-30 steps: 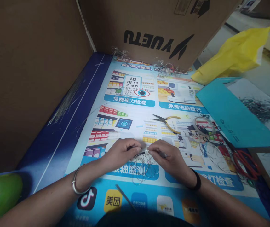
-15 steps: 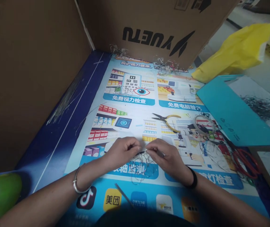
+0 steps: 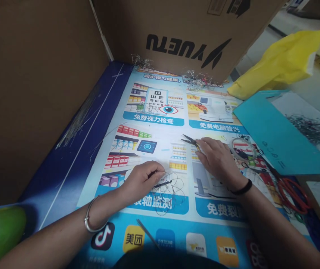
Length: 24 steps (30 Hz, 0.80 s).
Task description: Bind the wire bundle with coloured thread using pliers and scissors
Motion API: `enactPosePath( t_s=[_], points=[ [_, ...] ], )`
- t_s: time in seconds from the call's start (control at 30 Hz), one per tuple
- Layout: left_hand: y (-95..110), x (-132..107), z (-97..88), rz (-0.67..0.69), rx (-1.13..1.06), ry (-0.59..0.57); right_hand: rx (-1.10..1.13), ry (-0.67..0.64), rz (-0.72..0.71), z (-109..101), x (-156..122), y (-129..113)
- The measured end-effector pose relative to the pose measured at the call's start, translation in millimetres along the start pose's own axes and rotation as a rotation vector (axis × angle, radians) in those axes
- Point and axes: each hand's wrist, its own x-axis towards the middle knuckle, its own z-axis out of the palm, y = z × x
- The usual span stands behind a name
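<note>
The right hand is laid over the handles of one pair of pliers, its fingers bent and partly parted; whether the handles are gripped cannot be told. The pliers are set flat on the printed sheet, their long axis slanted, with two parted tips pointed left and slightly away from the person. They are reached more nearly by the right hand; from the left hand they lie rightward and farther off. That hand's thumb and forefinger are pinched together on a loose tangle of thin wire, by which one dark strip is crossed. Farther out are seen one clear ring, one red-handled pair of scissors and one yellow bag.
</note>
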Motion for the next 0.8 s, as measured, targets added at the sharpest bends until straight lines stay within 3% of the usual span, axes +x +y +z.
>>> enactPosePath(
  t_s=[0.27, 0.43, 0.57, 0.8],
  points=[
    [1, -1, -0.2, -0.02, 0.012, -0.014, -0.069, -0.015, -0.08, -3, 4, 5],
    [1, -2, -0.1, -0.01, 0.009, -0.004, -0.075, 0.014, -0.019, 0, -1, -6],
    [1, -2, -0.1, -0.015, 0.003, -0.002, 0.134, 0.017, -0.003, -7, -6, -8],
    [1, -3, 1.2, -0.038, 0.011, 0.01, 0.588, -0.163, -0.102, -47, -17, -25]
  ],
)
